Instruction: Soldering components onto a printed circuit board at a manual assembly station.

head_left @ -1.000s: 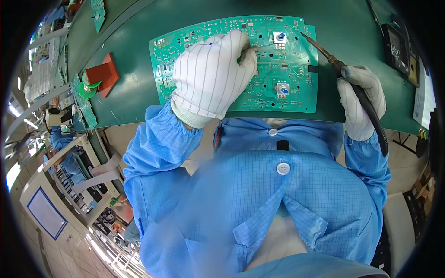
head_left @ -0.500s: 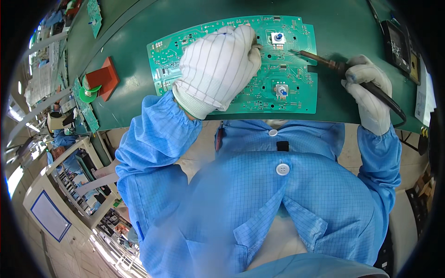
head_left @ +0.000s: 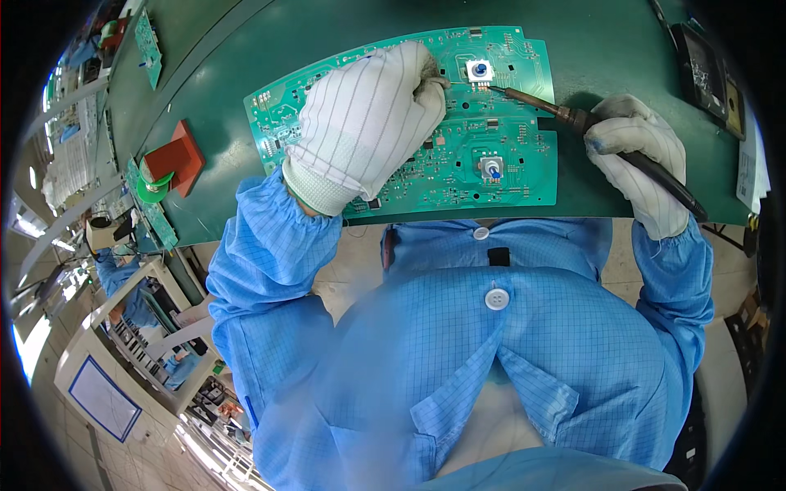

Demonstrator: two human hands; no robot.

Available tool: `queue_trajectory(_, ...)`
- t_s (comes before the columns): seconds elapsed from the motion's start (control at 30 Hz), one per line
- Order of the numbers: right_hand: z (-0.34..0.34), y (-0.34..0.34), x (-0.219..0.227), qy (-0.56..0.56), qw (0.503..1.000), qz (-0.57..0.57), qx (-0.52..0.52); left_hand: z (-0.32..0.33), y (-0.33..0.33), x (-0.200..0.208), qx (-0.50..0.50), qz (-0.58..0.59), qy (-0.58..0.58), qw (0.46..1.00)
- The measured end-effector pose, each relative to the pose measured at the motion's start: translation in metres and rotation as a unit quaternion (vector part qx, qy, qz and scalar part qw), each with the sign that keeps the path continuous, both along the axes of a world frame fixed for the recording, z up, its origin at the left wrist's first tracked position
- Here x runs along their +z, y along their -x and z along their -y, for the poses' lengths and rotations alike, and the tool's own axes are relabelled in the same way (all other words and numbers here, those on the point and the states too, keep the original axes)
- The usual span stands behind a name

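A long green circuit board lies on the bench, with a white, blue-shafted rotary part near its upper right and a similar rotary part below it. In a striped white glove, my left hand rests over the board's left half, fingers curled closed; anything pinched at its darkened fingertips is hidden. My gloved right hand grips a soldering iron by its dark handle, right of the board. The iron's tip points left and meets, or nearly meets, the pins just below the upper rotary part.
The green bench top carries a red-brown block beside a green spool on the left. More circuit boards lie along the far left. A black tray-like holder and a white paper sit at the right edge.
The soldering iron's tip has moved left to the pins below the upper rotary part, with my right hand following. My left hand and the board have shifted slightly left in the view.
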State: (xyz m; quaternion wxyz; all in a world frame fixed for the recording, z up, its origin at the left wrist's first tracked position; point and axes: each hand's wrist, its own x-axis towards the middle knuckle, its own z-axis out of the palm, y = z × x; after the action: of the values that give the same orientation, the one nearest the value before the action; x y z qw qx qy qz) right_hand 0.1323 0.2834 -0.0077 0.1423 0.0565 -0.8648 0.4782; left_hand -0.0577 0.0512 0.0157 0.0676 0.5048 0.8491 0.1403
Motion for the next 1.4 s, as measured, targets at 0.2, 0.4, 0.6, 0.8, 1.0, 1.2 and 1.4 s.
queue_trajectory(0.2, 0.004, -0.001, -0.001, 0.001, 1.000, -0.005, 0.008, 0.001, 0.006, 0.000, -0.026, 0.028, -0.012, 0.999)
queue_trajectory(0.4, 0.004, -0.005, -0.003, -0.009, 1.000, -0.023, 0.003, -0.003, 0.006, 0.003, -0.021, 0.074, -0.010, 0.997)
queue_trajectory(0.6, 0.003, -0.006, -0.005, -0.011, 0.999, -0.031, 0.009, -0.001, 0.000, -0.001, -0.012, 0.052, -0.031, 0.998)
queue_trajectory(0.8, 0.004, -0.008, -0.004, -0.003, 1.000, -0.023, 0.002, 0.001, -0.001, -0.002, -0.032, 0.039, -0.023, 0.998)
queue_trajectory(1.0, 0.003, -0.010, -0.007, -0.024, 0.999, -0.041, 0.016, 0.000, -0.007, -0.001, -0.019, 0.025, -0.013, 0.999)
queue_trajectory(1.2, 0.001, -0.006, -0.002, -0.046, 0.996, -0.061, 0.045, 0.002, -0.014, -0.002, -0.002, 0.004, -0.025, 1.000)
queue_trajectory(1.4, 0.004, -0.008, -0.004, -0.055, 0.996, -0.056, 0.042, -0.001, -0.019, -0.004, 0.001, -0.045, -0.001, 0.999)
